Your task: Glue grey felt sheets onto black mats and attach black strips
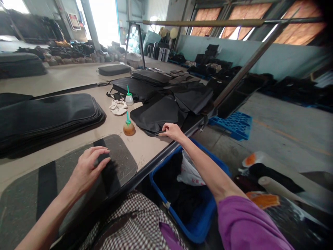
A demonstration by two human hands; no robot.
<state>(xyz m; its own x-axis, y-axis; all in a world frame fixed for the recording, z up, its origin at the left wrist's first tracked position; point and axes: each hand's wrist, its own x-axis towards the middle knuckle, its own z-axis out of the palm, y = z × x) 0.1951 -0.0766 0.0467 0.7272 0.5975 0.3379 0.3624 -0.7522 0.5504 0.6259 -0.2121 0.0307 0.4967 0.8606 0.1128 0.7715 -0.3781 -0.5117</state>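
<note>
My right hand (171,132) pinches the near edge of a black fabric piece (158,114) that lies on the table, overlapping other dark pieces. My left hand (90,165) hovers over or rests lightly on a grey speckled panel (121,149) with rounded corners; its fingers are curved, with a gap between them and the thumb. Two black strips cross that panel, one (47,184) left of the hand, the other under the fingertips. Between my hands stands a squeeze bottle (129,129) with amber liquid and a green spout. Behind it is a whitish bottle (129,99), also green-spouted.
A stack of black panels (49,107) lies at left on the table (145,149). Crumpled white material (118,107) sits beside the whitish bottle. Below the table edge, a blue bin (200,232) holds dark material and a white plastic bag (189,170). A metal bar (249,62) slants up at right.
</note>
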